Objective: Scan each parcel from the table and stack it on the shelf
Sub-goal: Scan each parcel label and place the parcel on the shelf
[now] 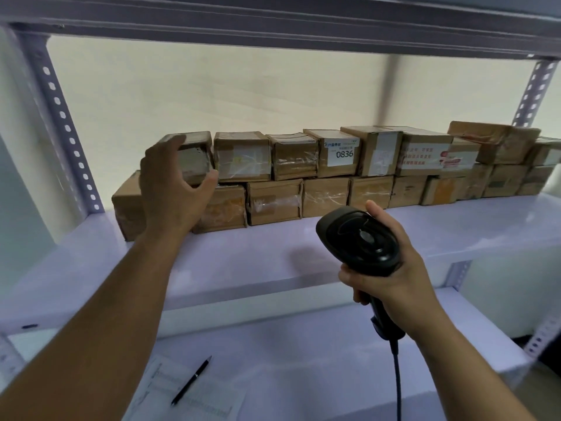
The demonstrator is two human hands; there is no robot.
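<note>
Parcel (194,159) atop stack (324,196) L end, in L hand (170,192) grip.

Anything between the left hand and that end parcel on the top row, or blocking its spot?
Nothing visible. The left hand is on the end parcel, fingers over its top corner, thumb at its lower edge; it rests on the bottom row. The right hand holds the barcode scanner well clear.

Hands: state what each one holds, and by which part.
Right hand grips the scanner by its handle, under the head. Left hand cups the front end of the top-left parcel, fingers on top, thumb below; whether it grips cannot be told.
</note>
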